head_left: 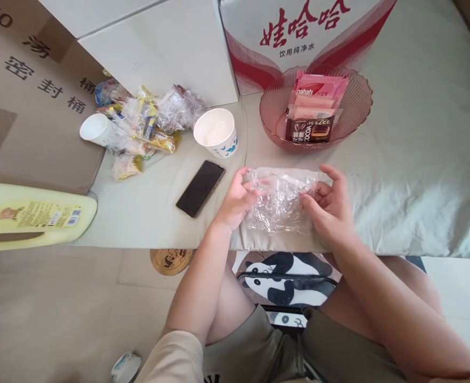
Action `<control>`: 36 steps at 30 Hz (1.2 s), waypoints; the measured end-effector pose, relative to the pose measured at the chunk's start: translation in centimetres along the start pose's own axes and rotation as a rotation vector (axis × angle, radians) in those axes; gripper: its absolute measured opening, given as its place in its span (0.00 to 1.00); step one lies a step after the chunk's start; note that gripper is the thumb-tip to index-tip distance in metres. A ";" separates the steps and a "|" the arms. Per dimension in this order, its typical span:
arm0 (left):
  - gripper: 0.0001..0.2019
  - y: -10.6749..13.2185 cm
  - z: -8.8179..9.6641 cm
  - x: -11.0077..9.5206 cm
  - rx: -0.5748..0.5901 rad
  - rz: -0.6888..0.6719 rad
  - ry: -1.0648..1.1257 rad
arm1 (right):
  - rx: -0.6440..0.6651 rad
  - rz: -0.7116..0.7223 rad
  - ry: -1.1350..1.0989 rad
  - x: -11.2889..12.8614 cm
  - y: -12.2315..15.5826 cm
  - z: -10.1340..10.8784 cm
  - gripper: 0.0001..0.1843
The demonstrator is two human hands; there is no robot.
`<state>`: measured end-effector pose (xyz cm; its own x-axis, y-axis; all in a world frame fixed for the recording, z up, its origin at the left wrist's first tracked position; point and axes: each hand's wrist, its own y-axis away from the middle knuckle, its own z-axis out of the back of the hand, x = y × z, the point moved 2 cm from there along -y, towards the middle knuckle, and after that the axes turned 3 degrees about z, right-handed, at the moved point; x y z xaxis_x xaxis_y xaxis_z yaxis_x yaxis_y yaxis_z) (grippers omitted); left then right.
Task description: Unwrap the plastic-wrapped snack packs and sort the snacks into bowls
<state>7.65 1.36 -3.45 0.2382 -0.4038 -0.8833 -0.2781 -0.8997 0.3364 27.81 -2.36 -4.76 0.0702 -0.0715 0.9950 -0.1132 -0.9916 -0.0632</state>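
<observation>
Fingers (313,206) of left hand (237,203) and right hand (336,210) holding clear plastic bag (280,207), pink bowl (270,118) containing snack packets (314,109)

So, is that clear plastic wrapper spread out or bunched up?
Spread out, though wrinkled: the clear plastic wrapper forms a broad, roughly rectangular shape between the left hand and right hand.

Clr plastic bag (277,213) is crinkled, spread nr cloth's (390,218) edge.

One flattened clear bag (279,206), one bowl (355,109), one phone (200,188), three paper cups (222,144), one jug (43,214)
</observation>
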 end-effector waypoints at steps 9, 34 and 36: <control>0.25 0.1 -0.3 -0.1 0.064 0.013 0.047 | 0.134 0.065 0.139 0.4 -0.5 0.0 0.13; 0.17 0.5 -0.4 -0.7 0.074 0.030 0.018 | 0.106 -0.094 -0.187 -0.3 -0.3 0.4 0.10; 0.14 0.4 -0.3 -0.8 0.099 0.000 0.006 | 0.104 -0.073 -0.162 -0.3 -0.3 0.6 0.16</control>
<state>7.60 1.29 -2.49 0.2434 -0.4053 -0.8812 -0.3683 -0.8791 0.3026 28.40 -2.09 -5.12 0.2343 -0.0073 0.9721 -0.0001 -1.0000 -0.0075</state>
